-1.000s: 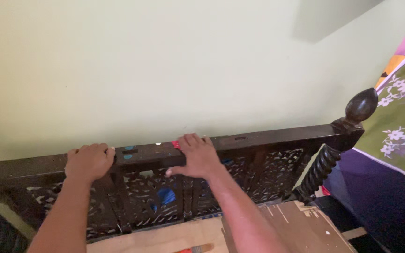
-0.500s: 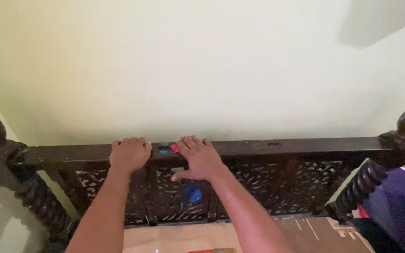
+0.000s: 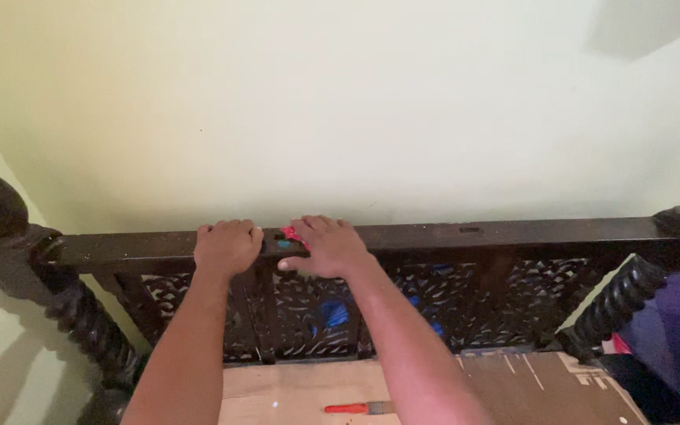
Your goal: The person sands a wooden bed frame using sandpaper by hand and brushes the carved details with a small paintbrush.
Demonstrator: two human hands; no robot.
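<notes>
Both hands clasped the carved headboard's top rail [image 3: 450,236]: left hand [image 3: 227,246] curled over, right hand [image 3: 326,245] flattened, apparently steadying it.

Both your hands rest on the top rail [image 3: 497,233] of a dark carved wooden headboard. Your left hand [image 3: 227,247] is curled over the rail, fingers wrapped down its far edge. Your right hand [image 3: 328,245] lies just beside it, covering a small red piece [image 3: 290,234] on the rail. Twisted posts [image 3: 80,315] flank the carved lattice panel [image 3: 466,303]. Below lies a wooden board [image 3: 513,389] with a red-handled tool [image 3: 356,408] on it. A pale green wall [image 3: 340,102] stands behind.
</notes>
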